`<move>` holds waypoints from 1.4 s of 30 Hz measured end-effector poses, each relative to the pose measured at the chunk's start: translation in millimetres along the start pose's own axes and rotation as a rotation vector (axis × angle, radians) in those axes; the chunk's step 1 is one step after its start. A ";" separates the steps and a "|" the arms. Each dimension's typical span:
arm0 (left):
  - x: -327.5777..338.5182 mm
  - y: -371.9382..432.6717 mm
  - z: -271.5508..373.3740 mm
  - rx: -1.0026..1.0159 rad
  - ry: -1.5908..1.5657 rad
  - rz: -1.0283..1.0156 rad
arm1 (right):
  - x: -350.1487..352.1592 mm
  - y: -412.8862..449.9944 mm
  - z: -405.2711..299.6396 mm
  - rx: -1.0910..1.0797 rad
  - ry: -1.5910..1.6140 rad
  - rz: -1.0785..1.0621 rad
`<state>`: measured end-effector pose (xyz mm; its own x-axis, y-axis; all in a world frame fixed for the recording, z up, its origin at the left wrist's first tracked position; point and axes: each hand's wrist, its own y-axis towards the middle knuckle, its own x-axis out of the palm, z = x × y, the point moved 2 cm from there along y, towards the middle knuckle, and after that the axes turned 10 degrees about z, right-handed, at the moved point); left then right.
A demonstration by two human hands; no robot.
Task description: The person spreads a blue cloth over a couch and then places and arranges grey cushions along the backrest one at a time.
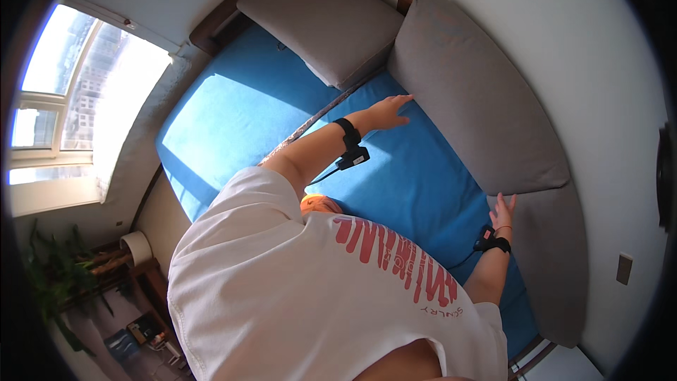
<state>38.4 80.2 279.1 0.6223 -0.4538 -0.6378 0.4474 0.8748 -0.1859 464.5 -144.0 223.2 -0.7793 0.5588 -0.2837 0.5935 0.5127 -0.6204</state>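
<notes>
My left hand (pixel 390 112) reaches over the blue sofa seat cover (pixel 423 169), fingers extended and thumb apart, fingertips at the lower edge of a long grey back cushion (pixel 476 90). Whether they touch it I cannot tell. Fingers spread, my right hand (pixel 503 212) is at the junction of that cushion and a second grey back cushion (pixel 552 264); contact is unclear. Neither hand holds anything. Each wrist wears a black strap with a small device. Another grey cushion (pixel 328 21) leans in the sofa's far corner.
The dark wooden sofa frame (pixel 222 16) runs behind the cushions. A patterned strip (pixel 317 116) crosses the blue cover. Part of an orange item (pixel 319 203) shows beside my shirt. To the left are a bright window (pixel 79 84), green plants (pixel 53 264) and a white pot (pixel 136 248).
</notes>
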 end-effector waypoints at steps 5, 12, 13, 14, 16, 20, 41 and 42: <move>-27.8 -222.2 -130.1 -0.707 -0.185 0.146 | 51.0 -30.2 166.2 0.582 -0.037 -0.149; -85.4 -339.2 -131.7 -0.943 -0.480 0.514 | 164.4 -45.4 155.2 0.304 -0.107 -0.332; -85.4 -342.0 -133.9 -0.944 -0.494 0.523 | 180.5 -50.7 141.4 0.270 -0.077 -0.356; -85.9 -341.0 -136.4 -0.893 -0.519 0.519 | 195.2 -57.6 129.8 0.258 -0.055 -0.375; -89.7 -336.7 -138.7 -0.809 -0.618 0.476 | 223.3 -74.5 107.0 0.233 -0.039 -0.395; -102.3 -317.9 -153.8 -0.667 -0.985 0.528 | 283.4 -119.1 70.4 0.096 -0.121 -0.480; -271.4 -263.2 -444.5 -0.848 -1.207 0.309 | 640.2 -183.5 -45.6 -0.858 -1.089 0.037; -272.0 -254.6 -449.5 -0.852 -1.209 0.292 | 648.1 -183.5 -55.4 -0.860 -1.083 0.040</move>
<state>-533.5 57.2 163.9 0.9502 0.2576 0.1753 -0.0142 0.5979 -0.8015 -138.3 160.2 193.7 -0.2901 0.0054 -0.9570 0.2461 0.9668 -0.0692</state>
